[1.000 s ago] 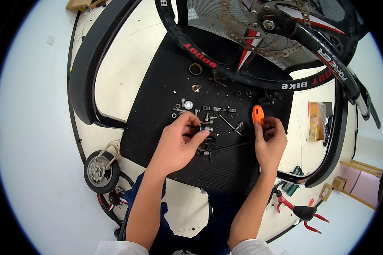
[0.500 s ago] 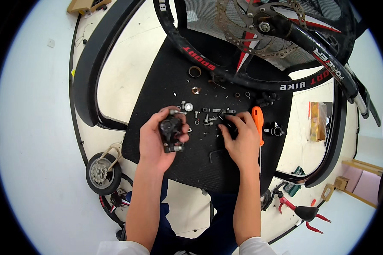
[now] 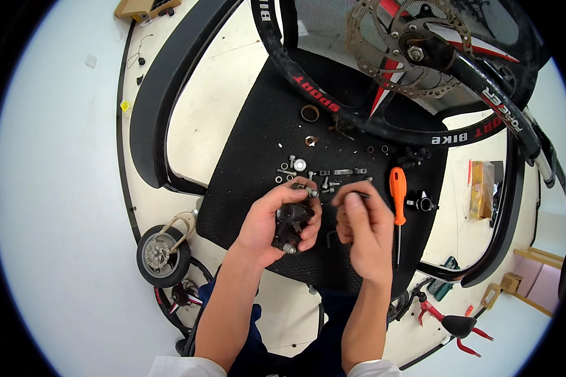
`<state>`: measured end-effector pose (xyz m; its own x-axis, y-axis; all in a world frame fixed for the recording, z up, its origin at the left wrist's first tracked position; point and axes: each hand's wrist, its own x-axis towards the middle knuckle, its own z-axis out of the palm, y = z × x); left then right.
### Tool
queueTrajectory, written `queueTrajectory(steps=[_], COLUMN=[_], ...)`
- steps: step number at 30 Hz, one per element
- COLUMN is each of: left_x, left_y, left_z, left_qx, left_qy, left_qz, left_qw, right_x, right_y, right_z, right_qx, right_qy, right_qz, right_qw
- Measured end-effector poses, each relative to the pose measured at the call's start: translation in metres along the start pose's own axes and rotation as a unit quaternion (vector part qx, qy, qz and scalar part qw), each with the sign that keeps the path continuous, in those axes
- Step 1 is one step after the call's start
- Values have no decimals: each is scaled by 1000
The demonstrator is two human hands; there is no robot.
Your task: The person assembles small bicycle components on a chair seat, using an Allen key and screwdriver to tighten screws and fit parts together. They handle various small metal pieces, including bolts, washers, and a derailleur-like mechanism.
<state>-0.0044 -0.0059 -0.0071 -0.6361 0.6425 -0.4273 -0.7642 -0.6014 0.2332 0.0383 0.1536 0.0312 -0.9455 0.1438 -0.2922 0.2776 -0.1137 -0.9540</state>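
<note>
Over the black seat (image 3: 242,179), left grip (image 3: 265,218) holds a half-covered caliper (image 3: 290,215) and right grip (image 3: 363,229) a mostly hidden tool (image 3: 364,196)

White sleeves (image 3: 185,367), bare forearms (image 3: 231,305), dark blue trousers (image 3: 334,314)

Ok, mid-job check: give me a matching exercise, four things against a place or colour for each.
1. Screwdriver
2. Dark metal part
3. Small wheel
4. Round washer

A. On the floor, left of the chair
B. Silver, near loose bolts
C. Held in the left hand
D. Orange handle

Pairs: 1-D, 2-C, 3-A, 4-B
</note>
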Motion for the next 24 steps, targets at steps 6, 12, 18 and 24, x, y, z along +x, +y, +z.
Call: queueTrajectory(steps=[6,12,18,24], left_x=[-1,-2,-2,-1], left_y=[3,4,1,-1], left_z=[-1,6,8,10], left_qx=[-20,8,19,20], left_qy=[-16,35,24,57], left_qz=[-7,23,0,3], left_qw=[1000,999,1000,998], right_x=[7,4,5,7], right_y=[14,11,14,19], right_z=[-3,-4,2,3], right_qx=[-165,-171,-213,-320], right_qy=[-23,9,43,53], right_qz=[-120,-92,-164,-231], right_qw=[979,981,962,917])
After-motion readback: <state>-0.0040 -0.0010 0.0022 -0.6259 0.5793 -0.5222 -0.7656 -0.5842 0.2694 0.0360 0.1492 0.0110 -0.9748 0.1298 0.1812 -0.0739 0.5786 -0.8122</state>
